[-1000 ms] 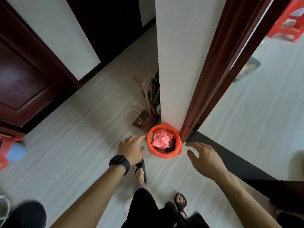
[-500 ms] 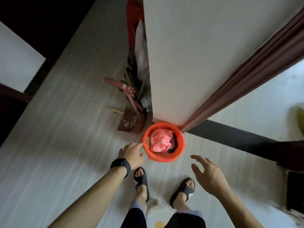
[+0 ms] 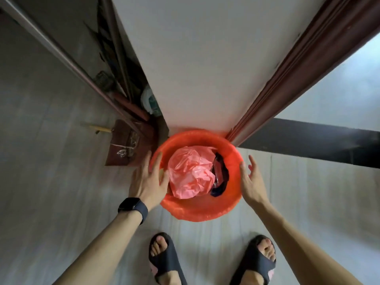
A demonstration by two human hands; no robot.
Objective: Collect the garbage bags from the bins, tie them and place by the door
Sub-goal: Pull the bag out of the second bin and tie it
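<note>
A round bin lined with an orange-red garbage bag [image 3: 197, 210] stands on the floor against the end of a white wall. Inside it lies a crumpled pink plastic bag [image 3: 190, 173] with dark wrappers [image 3: 220, 173] beside it. My left hand [image 3: 149, 179], with a black watch on the wrist, lies over the bin's left rim with straight fingers. My right hand [image 3: 251, 182] is at the right rim, fingers straight, thumb close to the edge. Neither hand holds anything.
A dark red door frame [image 3: 298, 68] runs up right of the bin, with a black threshold strip [image 3: 308, 142] on the floor. A brown dustpan [image 3: 125, 145] and broom handles [image 3: 121, 79] lean left of the wall. My sandalled feet [image 3: 164, 260] stand just before the bin.
I have leaned down over the bin, which now looks much larger. Both hands moved forward to its rim, the left onto the left edge, the right up to the right edge.
</note>
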